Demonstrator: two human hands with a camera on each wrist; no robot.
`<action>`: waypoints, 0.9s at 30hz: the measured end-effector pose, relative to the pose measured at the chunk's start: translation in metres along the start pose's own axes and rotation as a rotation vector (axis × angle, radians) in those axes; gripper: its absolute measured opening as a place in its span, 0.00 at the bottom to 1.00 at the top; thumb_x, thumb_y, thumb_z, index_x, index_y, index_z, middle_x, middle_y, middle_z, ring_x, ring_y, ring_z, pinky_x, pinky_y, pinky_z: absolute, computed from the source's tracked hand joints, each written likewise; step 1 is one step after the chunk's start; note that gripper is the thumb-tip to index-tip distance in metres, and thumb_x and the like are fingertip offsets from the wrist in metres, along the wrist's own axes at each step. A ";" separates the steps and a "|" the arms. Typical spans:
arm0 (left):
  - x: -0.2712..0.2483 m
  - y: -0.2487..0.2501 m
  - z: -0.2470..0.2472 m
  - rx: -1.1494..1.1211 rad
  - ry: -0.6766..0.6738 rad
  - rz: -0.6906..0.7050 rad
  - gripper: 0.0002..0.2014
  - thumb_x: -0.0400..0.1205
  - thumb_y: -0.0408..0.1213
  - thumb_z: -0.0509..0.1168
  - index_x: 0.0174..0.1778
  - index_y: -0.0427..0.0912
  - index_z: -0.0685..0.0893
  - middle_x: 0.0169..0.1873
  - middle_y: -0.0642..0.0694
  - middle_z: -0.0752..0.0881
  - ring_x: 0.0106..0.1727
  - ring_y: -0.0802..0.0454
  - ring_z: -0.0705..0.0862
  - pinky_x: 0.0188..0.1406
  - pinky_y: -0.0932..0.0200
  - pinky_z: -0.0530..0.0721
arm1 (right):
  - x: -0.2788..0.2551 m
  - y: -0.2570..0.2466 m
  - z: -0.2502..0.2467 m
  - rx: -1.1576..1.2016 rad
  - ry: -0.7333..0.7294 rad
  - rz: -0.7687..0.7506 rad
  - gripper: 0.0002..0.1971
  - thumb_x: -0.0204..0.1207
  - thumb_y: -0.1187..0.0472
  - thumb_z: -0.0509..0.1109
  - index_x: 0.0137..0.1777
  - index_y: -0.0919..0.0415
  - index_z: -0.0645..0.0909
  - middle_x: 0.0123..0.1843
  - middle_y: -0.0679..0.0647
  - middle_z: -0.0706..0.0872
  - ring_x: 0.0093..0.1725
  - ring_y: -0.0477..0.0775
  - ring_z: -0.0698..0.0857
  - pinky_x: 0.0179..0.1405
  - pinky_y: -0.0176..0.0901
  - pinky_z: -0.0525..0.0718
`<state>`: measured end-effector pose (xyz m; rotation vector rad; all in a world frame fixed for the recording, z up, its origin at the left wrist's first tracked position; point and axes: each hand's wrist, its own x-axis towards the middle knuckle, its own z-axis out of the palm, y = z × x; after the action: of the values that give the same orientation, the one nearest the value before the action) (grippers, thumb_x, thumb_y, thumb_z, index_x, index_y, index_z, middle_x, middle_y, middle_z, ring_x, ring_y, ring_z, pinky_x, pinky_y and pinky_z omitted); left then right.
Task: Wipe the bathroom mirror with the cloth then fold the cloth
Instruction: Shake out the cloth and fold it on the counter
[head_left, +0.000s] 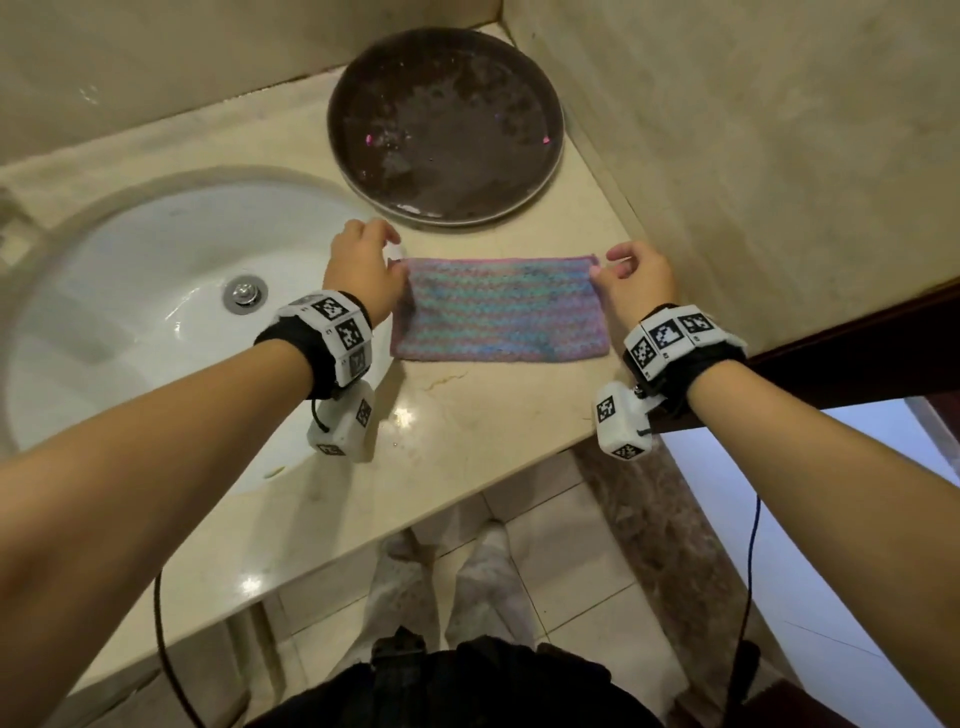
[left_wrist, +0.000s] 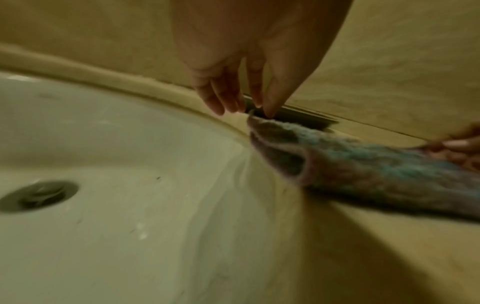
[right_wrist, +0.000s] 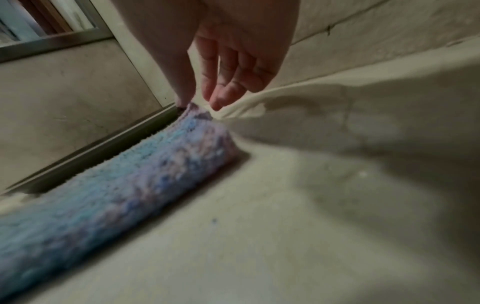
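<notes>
A pink, blue and green knitted cloth (head_left: 498, 312) lies doubled over as a flat rectangle on the beige counter (head_left: 467, 415), right of the sink. My left hand (head_left: 397, 260) pinches its far left corner between thumb and forefinger; in the left wrist view the left hand (left_wrist: 262, 112) meets the cloth (left_wrist: 376, 170) at that corner, where two layers gape. My right hand (head_left: 597, 267) pinches the far right corner, and the right wrist view shows the right hand (right_wrist: 197, 103) closing on the cloth (right_wrist: 103, 195) tip. The other fingers hang loose.
A dark, wet-looking round tray (head_left: 447, 124) sits just behind the cloth. The white sink (head_left: 130, 312) with its metal drain (head_left: 244, 293) lies to the left. A tiled wall (head_left: 779, 156) bounds the counter on the right. The counter's front edge runs close to my wrists.
</notes>
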<state>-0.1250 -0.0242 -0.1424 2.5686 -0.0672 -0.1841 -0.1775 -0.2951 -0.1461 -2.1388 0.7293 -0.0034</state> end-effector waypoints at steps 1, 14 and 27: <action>-0.002 0.010 0.001 0.036 0.011 0.084 0.13 0.80 0.33 0.64 0.60 0.38 0.78 0.63 0.37 0.76 0.64 0.39 0.74 0.64 0.48 0.74 | -0.004 0.001 -0.005 -0.038 0.015 0.000 0.08 0.71 0.59 0.73 0.44 0.53 0.75 0.35 0.46 0.76 0.41 0.54 0.80 0.49 0.52 0.84; 0.022 0.151 0.081 0.473 -0.518 0.879 0.23 0.79 0.29 0.59 0.71 0.46 0.75 0.70 0.44 0.77 0.68 0.40 0.73 0.63 0.47 0.73 | -0.054 0.020 -0.021 -0.417 -0.221 0.080 0.07 0.72 0.58 0.72 0.36 0.53 0.76 0.48 0.58 0.86 0.48 0.62 0.84 0.42 0.43 0.76; 0.038 0.156 0.047 0.792 -0.457 0.965 0.13 0.79 0.34 0.62 0.58 0.41 0.82 0.59 0.40 0.80 0.63 0.39 0.73 0.54 0.47 0.74 | -0.066 -0.010 -0.022 -0.280 -0.159 0.081 0.11 0.70 0.68 0.68 0.32 0.52 0.75 0.38 0.52 0.83 0.44 0.58 0.82 0.39 0.39 0.72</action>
<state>-0.0959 -0.1838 -0.1028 2.8027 -1.7986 -0.4142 -0.2330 -0.2734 -0.1078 -2.3393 0.7574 0.3257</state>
